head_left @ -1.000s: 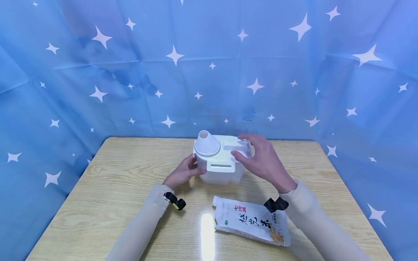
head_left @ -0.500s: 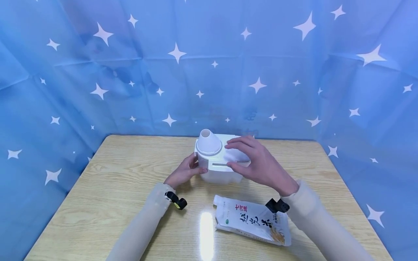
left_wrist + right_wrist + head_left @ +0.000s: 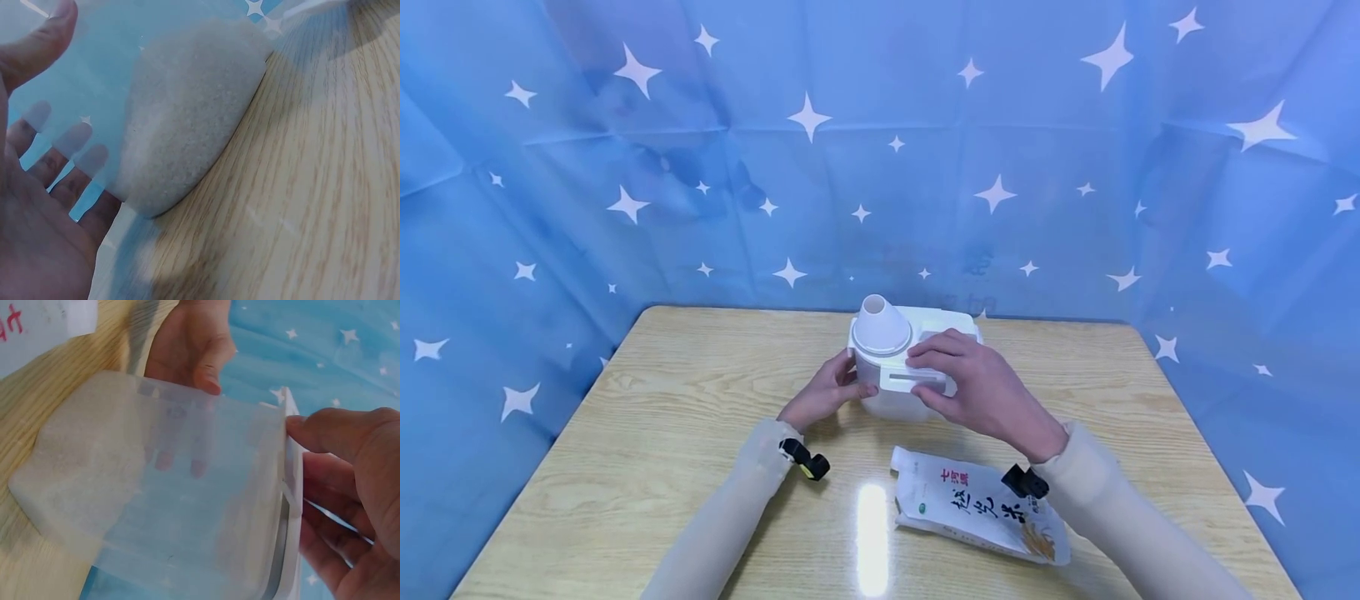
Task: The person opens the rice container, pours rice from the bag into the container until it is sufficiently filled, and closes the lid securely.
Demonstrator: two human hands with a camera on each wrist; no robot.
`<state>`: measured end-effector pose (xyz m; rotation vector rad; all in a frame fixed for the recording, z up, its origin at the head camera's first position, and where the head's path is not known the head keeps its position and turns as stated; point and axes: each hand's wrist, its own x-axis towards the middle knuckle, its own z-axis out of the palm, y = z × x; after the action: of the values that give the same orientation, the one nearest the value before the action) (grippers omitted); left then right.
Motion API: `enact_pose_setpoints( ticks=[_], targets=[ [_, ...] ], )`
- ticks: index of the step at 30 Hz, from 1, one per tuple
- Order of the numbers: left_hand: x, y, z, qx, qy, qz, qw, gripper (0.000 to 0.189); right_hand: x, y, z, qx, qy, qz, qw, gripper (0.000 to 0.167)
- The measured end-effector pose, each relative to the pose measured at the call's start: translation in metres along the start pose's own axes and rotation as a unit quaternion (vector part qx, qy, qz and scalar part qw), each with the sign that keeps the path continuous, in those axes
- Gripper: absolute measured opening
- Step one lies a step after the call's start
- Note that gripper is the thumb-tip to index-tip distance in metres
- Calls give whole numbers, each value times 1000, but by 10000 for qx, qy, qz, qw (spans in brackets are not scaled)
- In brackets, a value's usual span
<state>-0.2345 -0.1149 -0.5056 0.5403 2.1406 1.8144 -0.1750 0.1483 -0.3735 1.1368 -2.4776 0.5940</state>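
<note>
A translucent rice container [image 3: 898, 407] stands upright on the table, with white rice [image 3: 194, 106] in its lower part. Its white lid [image 3: 958, 319] carries a cone-shaped spout [image 3: 880, 332] on the left and a slotted latch [image 3: 897, 377] at the front. My left hand [image 3: 823, 394] grips the container's left end, thumb on the near wall and fingers behind, seen through the plastic. My right hand [image 3: 985, 387] pinches the front edge of the lid: in the right wrist view the thumb [image 3: 331, 428] is on the latch and the fingers are over the lid's top.
A white printed rice bag [image 3: 958, 504] lies flat on the wooden table [image 3: 700, 392] in front of the container, close under my right wrist. A blue curtain [image 3: 880, 167] with white stars surrounds the table's back and sides.
My right hand has moved from the right end of the lid leftward and toward me, down to the front latch. My left hand keeps its place on the container.
</note>
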Motion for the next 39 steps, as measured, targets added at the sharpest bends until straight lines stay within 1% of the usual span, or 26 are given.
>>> enact_pose_setpoints(
  ticks=[7, 14, 19, 27, 32, 39],
  targets=[
    [1, -2, -2, -48, -17, 40, 10000, 78, 2, 2, 2, -120, 52, -125, 9998, 27],
    [1, -3, -2, -46, -37, 103, 9999, 78, 0, 6, 7, -32, 191, -135, 9997, 25],
    [0, -4, -2, -6, -24, 123, 9999, 77, 0, 7, 12, -29, 369, -194, 9991, 23],
    [2, -4, -1, -66, 6, 93, 9999, 75, 3, 5, 18, -224, 734, -259, 9967, 20],
    [0, -3, -1, -97, 4, 32, 9999, 75, 3, 6, 22, -215, 930, -281, 9950, 19],
    [0, -2, 0, -194, -9, 44, 9998, 75, 2, 7, 26, -125, 1134, -281, 9931, 18]
  ],
)
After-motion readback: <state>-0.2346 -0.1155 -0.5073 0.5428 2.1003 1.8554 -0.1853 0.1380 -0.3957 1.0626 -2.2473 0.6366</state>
